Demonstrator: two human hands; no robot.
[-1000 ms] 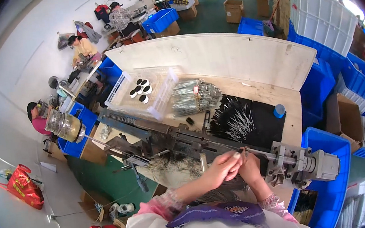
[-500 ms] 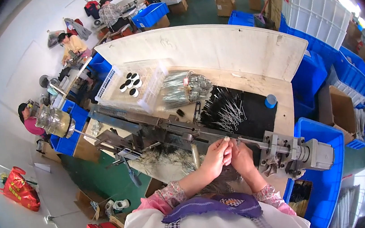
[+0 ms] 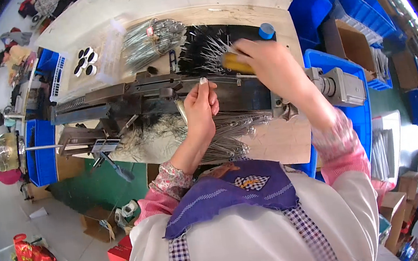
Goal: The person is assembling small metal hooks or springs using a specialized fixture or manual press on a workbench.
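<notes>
My left hand (image 3: 200,106) is closed in a pinch in front of the long metal machine (image 3: 128,97). Its fingertips lie by a thin metal rod (image 3: 226,79); whether they grip anything is hidden. Over the right part of the machine, my right hand (image 3: 269,64) is closed round a yellow-brown block-like object (image 3: 237,64), smeared by motion. Beyond that object, thin metal pieces with black bristles, like small brushes (image 3: 215,52), fan out on a black mat (image 3: 244,34). Loose looped wires (image 3: 233,135) lie on the near side of the machine.
A tied bundle of wires (image 3: 152,39) lies beside a white crate (image 3: 109,67) with black-topped white pieces in it. Near the mat's far right corner stands a blue round container (image 3: 266,31). A grey motor (image 3: 346,87) sits at the machine's right end, over a blue bin (image 3: 332,59).
My hands have parted: the right has risen away from the left and now holds a yellow-brown object. The view has shifted, so the bench sits higher and further left.
</notes>
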